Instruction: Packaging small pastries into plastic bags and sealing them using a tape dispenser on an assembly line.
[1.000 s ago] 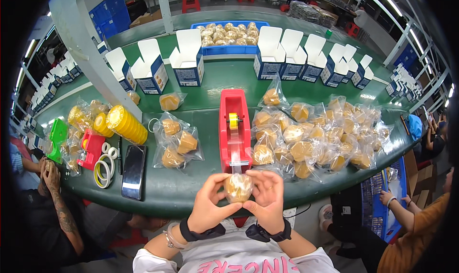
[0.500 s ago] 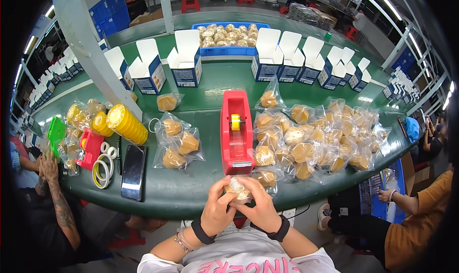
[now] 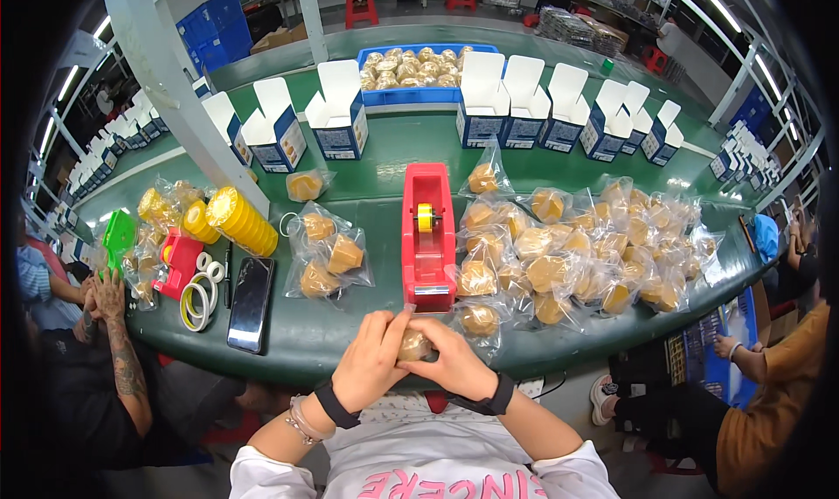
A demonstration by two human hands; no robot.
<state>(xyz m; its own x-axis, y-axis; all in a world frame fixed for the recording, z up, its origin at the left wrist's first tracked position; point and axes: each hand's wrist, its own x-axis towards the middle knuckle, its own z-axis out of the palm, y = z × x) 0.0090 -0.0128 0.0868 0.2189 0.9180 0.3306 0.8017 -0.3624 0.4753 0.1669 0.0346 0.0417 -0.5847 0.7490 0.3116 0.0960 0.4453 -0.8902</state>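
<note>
A tan rounded piece wrapped in clear plastic (image 3: pixel 414 345) is between my hands at the front edge of the green table. My right hand (image 3: pixel 459 363) is closed around its right side, thumb beneath it. On its left, the fingers of my left hand (image 3: pixel 369 359) are pinched together, pointing up at the front of the red tape dispenser (image 3: pixel 428 237). A small strip, apparently clear tape, shows at those fingertips. The dispenser holds a yellow-cored roll. Many similar bagged pieces (image 3: pixel 551 272) are heaped to the right, and several bagged pieces (image 3: pixel 343 254) lie to the left.
Open blue-and-white boxes (image 3: pixel 336 132) line the back, before a blue tray (image 3: pixel 411 97) of wrapped pieces. Left are a phone (image 3: pixel 251 302), tape rolls (image 3: pixel 199 305), yellow rolls (image 3: pixel 236 224) and a second red dispenser (image 3: pixel 179 261). A metal post (image 3: pixel 188 106) rises there. People sit on both sides.
My left hand has shifted left, its fingers now reaching to the dispenser's front end. The wrapped piece has moved slightly left and lower, mostly in my right hand. The view has shifted a little.
</note>
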